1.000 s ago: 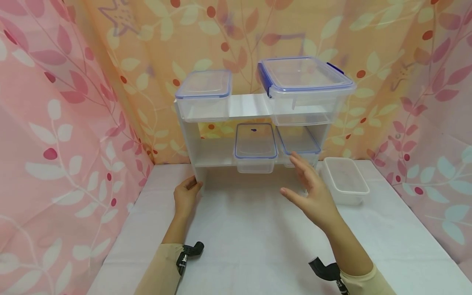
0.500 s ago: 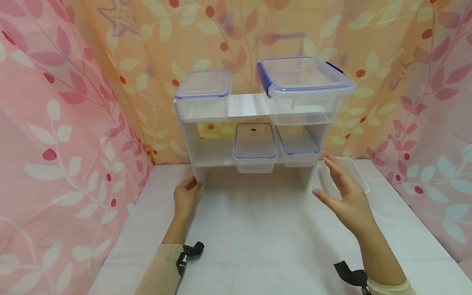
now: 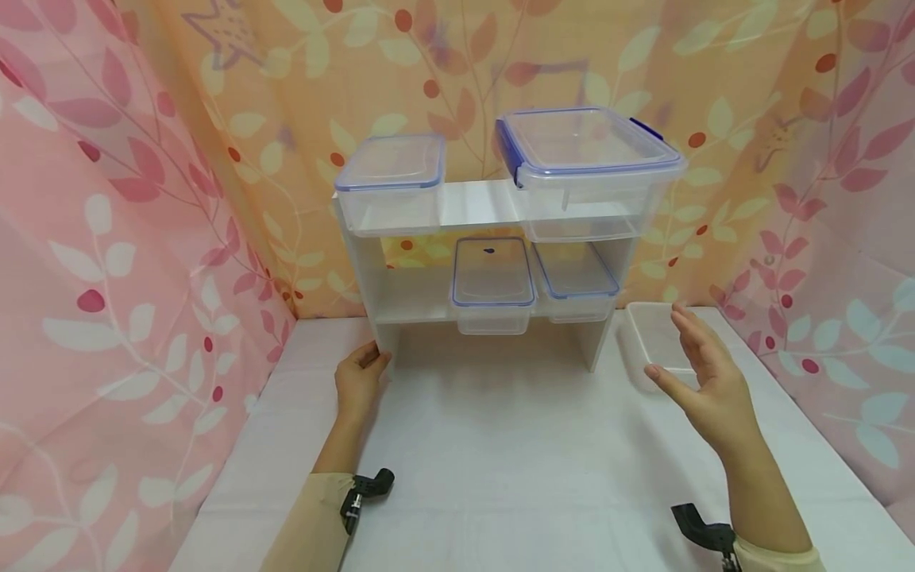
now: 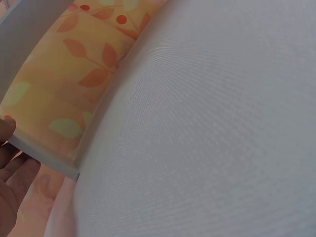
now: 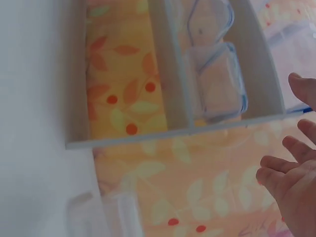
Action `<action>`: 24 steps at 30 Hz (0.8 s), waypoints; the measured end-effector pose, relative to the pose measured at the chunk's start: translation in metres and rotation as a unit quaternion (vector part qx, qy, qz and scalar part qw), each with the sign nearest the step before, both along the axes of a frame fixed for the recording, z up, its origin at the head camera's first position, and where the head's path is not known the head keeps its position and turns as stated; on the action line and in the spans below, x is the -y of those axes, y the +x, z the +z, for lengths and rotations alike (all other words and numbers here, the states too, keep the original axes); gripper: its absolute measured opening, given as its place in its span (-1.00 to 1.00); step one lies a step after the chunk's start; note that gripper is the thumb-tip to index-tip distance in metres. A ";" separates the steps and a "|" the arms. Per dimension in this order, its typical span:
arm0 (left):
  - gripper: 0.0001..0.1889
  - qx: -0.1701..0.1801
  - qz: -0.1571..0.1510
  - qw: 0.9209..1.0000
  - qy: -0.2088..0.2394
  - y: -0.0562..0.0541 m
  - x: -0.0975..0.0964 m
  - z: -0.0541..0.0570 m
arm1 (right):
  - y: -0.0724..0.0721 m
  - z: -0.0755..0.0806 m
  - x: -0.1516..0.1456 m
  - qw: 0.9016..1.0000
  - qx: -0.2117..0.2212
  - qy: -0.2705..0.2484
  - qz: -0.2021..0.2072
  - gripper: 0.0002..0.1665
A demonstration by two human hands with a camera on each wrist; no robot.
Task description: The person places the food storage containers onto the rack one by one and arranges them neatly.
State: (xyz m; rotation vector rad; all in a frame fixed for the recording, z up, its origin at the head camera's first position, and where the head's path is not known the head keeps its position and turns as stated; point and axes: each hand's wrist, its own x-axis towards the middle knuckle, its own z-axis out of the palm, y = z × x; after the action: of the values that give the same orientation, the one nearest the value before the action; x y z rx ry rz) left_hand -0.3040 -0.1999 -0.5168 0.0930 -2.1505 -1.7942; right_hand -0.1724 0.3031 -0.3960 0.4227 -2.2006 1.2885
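A white two-tier shelf rack (image 3: 480,202) stands on the cloth-covered table. My left hand (image 3: 360,383) pinches the front edge of its left side panel, near the bottom. In the left wrist view the thumb and fingers of the left hand (image 4: 15,185) lie on either side of that panel (image 4: 49,160). Over the table at the right, my right hand (image 3: 715,389) is held with fingers extended and thumb apart, holding nothing. It overlaps a lidless-looking translucent box (image 3: 646,338) in the head view; whether they touch is unclear, though the right wrist view shows them apart.
Two lidded boxes sit on the top shelf: a smaller one (image 3: 389,171) at left and a large blue-clipped one (image 3: 593,171) at right. Two more lidded boxes, one central (image 3: 493,278) and one right (image 3: 577,274), share the lower shelf. Patterned curtains (image 3: 300,95) surround the table (image 3: 486,469).
My right hand has moved rightward from in front of the rack's right side to the translucent box's front right. The left hand keeps its grip on the side panel.
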 end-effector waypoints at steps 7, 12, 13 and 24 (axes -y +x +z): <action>-0.57 0.003 -0.004 1.000 0.001 -0.001 0.001 -0.001 | -0.012 -0.018 -0.025 0.999 0.012 -0.013 -0.037 0.03; -0.57 0.013 -0.011 1.000 0.017 0.001 0.000 0.004 | -0.021 -0.029 -0.039 0.997 0.015 -0.041 -0.063 -0.01; -0.56 0.016 -0.014 1.000 0.021 0.002 0.000 0.006 | -0.022 -0.032 -0.042 0.996 0.020 -0.046 -0.070 -0.03; -0.55 0.019 -0.006 1.000 0.010 0.006 -0.001 0.008 | -0.039 -0.063 -0.068 0.980 0.100 -0.070 -0.154 -0.13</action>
State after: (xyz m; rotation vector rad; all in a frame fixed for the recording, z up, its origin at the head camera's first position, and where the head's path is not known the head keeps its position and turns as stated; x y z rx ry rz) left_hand -0.2984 -0.1993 -0.5085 0.1202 -2.1641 -1.8365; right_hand -0.2110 0.3713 -0.4594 -0.1054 -2.2082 1.3480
